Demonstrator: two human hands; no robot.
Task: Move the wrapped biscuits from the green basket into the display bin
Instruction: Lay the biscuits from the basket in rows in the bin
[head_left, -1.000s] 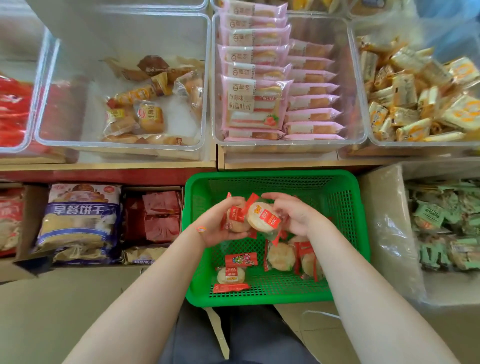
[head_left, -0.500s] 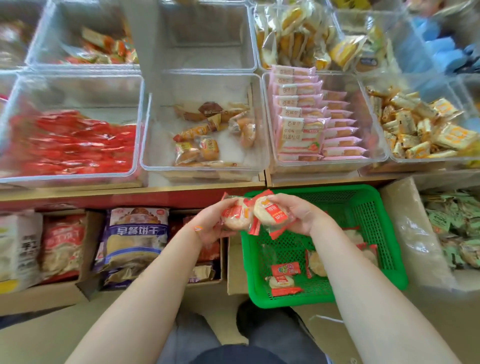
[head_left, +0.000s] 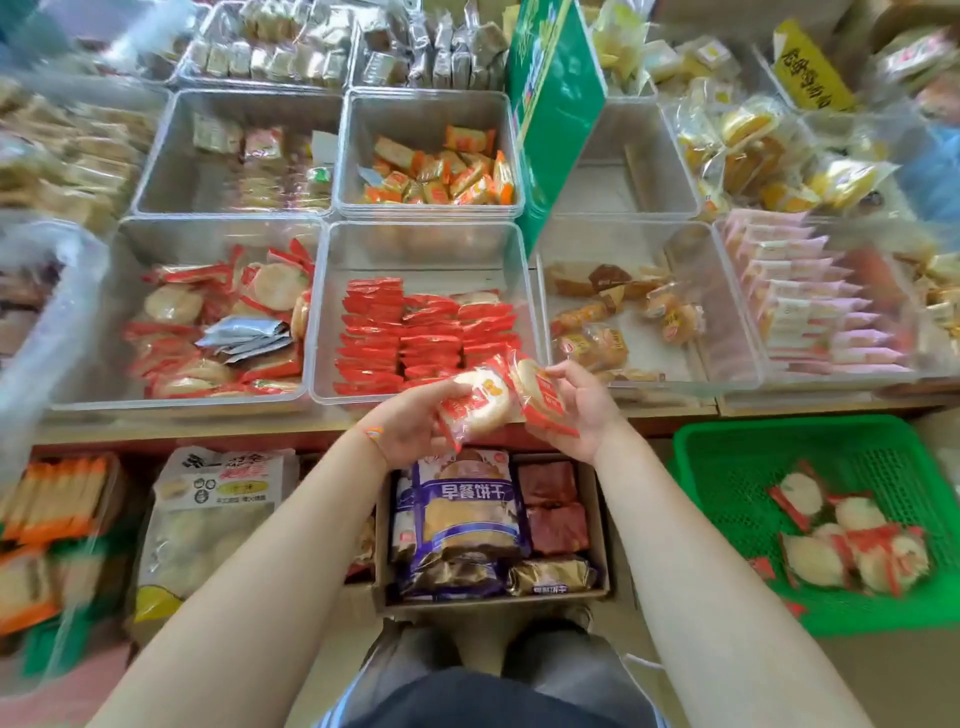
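My left hand (head_left: 410, 423) grips a round wrapped biscuit (head_left: 480, 402) with red wrapper ends. My right hand (head_left: 584, 410) holds a second wrapped biscuit (head_left: 540, 397) beside it. Both hands hover at the front edge of the shelf, in front of a clear bin of red packets (head_left: 415, 332). The green basket (head_left: 727, 467) sits low at the right with several wrapped biscuits (head_left: 852, 540) in it. A clear display bin (head_left: 171, 239) at the left holds the same round red-wrapped biscuits (head_left: 275, 286).
Clear bins of snacks fill the shelf: orange packets (head_left: 441, 171), brown pastries (head_left: 623, 312), pink packs (head_left: 810, 306). A green sign card (head_left: 556, 114) stands between the bins. Below the shelf, an open cardboard box holds a blue biscuit bag (head_left: 462, 514).
The view has swung left and up. Both hands have lifted the two biscuits out of the green basket and carried them left, up to the shelf's front edge.
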